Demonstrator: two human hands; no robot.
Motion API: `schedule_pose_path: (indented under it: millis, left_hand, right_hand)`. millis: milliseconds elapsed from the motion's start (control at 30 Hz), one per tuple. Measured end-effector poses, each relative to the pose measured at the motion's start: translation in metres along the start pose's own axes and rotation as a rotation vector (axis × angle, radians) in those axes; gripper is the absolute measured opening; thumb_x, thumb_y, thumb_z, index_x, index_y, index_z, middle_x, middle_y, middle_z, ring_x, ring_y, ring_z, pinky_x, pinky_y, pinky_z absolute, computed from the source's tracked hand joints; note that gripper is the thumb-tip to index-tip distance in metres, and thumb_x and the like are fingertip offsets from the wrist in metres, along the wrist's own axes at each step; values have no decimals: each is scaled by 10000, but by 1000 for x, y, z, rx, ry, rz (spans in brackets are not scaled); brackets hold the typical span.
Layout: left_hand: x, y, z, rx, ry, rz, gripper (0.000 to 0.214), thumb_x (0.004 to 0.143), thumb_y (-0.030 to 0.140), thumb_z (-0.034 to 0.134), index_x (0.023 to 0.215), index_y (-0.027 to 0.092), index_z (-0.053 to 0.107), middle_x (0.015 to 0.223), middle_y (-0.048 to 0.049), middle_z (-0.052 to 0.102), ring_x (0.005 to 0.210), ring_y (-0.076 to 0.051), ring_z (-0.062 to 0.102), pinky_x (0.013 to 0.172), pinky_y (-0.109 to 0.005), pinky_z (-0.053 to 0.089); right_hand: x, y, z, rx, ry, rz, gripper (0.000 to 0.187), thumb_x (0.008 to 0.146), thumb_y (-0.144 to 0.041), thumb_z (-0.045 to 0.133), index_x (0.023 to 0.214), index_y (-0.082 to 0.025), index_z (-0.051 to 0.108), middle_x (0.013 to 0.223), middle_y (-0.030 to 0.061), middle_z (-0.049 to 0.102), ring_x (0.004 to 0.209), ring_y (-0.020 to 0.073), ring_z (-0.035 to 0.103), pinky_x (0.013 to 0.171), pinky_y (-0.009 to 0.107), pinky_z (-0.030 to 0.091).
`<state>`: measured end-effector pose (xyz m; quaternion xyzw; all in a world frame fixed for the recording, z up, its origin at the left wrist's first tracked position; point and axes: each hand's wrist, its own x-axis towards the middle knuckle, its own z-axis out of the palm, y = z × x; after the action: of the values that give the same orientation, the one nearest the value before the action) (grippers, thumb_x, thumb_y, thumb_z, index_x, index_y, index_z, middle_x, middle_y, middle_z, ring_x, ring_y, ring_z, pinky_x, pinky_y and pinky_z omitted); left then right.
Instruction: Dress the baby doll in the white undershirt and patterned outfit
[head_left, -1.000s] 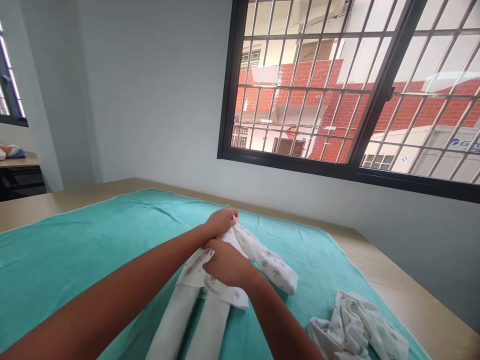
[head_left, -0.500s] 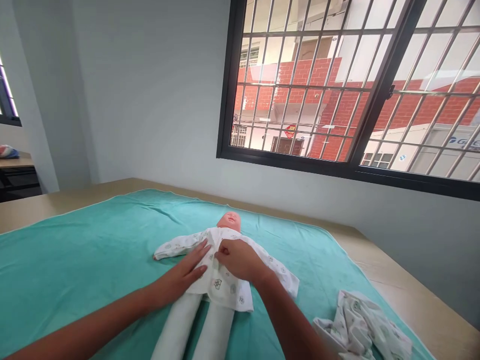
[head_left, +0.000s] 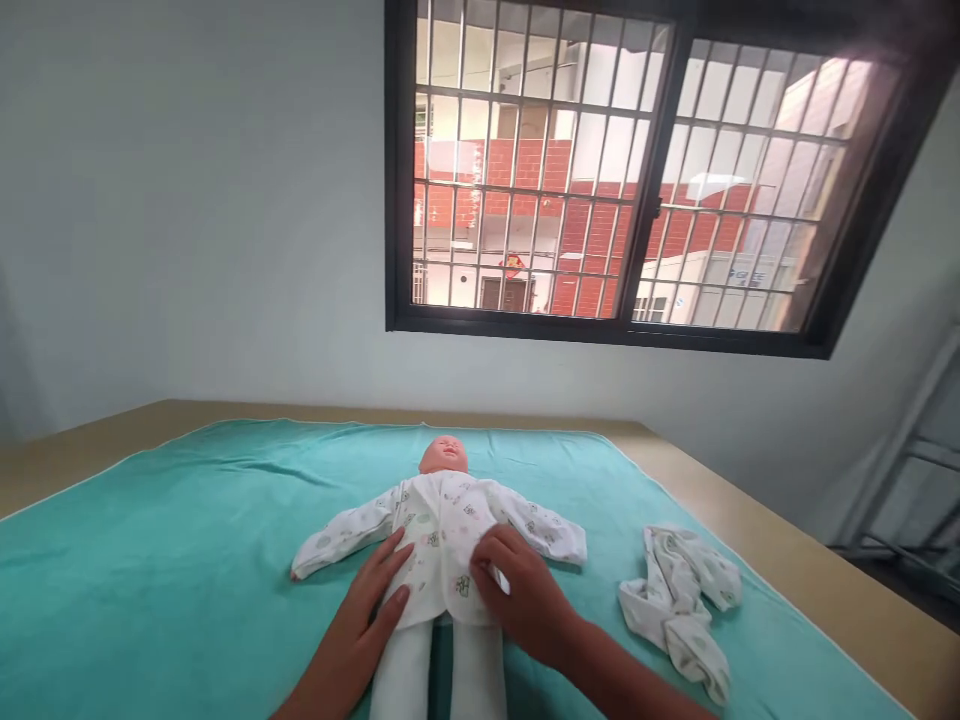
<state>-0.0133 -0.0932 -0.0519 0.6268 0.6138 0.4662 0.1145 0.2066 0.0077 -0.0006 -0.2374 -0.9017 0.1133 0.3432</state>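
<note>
A baby doll (head_left: 443,453) lies on its back on a teal cloth (head_left: 165,540), wearing a white printed top (head_left: 439,522); its plain white legs reach toward me. My left hand (head_left: 366,610) rests flat on the lower left side of the top, fingers stretched out. My right hand (head_left: 517,590) lies on the lower right hem of the top, fingers curved down onto the fabric; nothing shows between them.
A crumpled white printed garment (head_left: 679,600) lies on the cloth to the right of the doll. The cloth covers a tan platform (head_left: 765,540) set against the wall below a barred window (head_left: 600,170). A dark frame (head_left: 900,500) stands at far right.
Both hands left the doll's neck, slid down its chest and now rest at the hem of the top. The camera swung, centring the doll.
</note>
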Motion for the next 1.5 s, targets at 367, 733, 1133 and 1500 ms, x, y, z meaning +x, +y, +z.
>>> schedule_pose_path:
  millis: [367,733,1133,1500]
  left_hand:
    - [-4,4,-1,252,39,555,230,867,226,562,1078,268,644,1340,-46,588,1277,-273,495,963,-467,526]
    - [-9,13,-2,146,-29,413,190,923,225,459,961,238,644,1276,-67,626,1261,-284,497,1019,-504,463]
    - [-13,19,9,142,-44,709,444,857,287,608,1283,293,483,1332,-56,599,1254,-294,522,1129,-587,282]
    - [-21,40,24,-770,-115,97,817,836,701,431,1493,274,199,1473,-134,423,1287,-303,489,1013,-429,460]
  right_hand:
    - [-158,82,-103,-667,-127,408,211,917,-390,481,1009,-289,642,1095,73,630,998,268,585,803,408,457]
    - [-64,65,-147,293,385,812,315,841,-537,530,816,-224,556,726,18,596,683,187,584,651,325,479]
    - [102,-91,-203,1067,261,262,142,924,-300,528,927,-181,606,883,24,664,887,148,646,808,293,540]
    - [126,-218,-189,998,192,29,156,960,-302,489,948,-196,603,828,-14,622,898,119,641,805,259,557]
